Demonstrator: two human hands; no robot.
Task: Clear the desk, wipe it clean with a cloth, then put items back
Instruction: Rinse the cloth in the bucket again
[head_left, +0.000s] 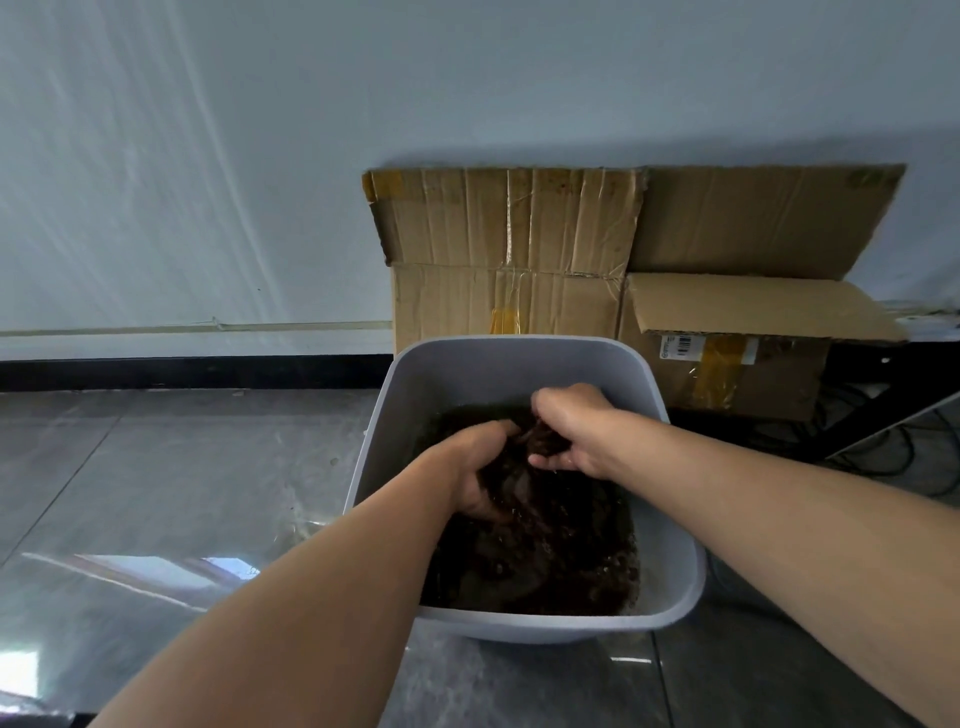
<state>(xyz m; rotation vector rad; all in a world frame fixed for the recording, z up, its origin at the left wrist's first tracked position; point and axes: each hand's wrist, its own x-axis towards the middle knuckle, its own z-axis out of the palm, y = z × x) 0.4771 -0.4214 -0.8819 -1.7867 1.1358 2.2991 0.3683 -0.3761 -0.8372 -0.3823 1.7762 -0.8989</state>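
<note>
Inside the grey tub (467, 374), the left hand (480, 467) and right hand (574, 431) both grip a dark cloth (537, 441), fingers (498, 428) curled round it, over dark water (545, 561).

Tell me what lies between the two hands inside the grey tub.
A bunched dark cloth lies between the left hand and the right hand; both grip it in the grey tub, as the head view shows.
</note>
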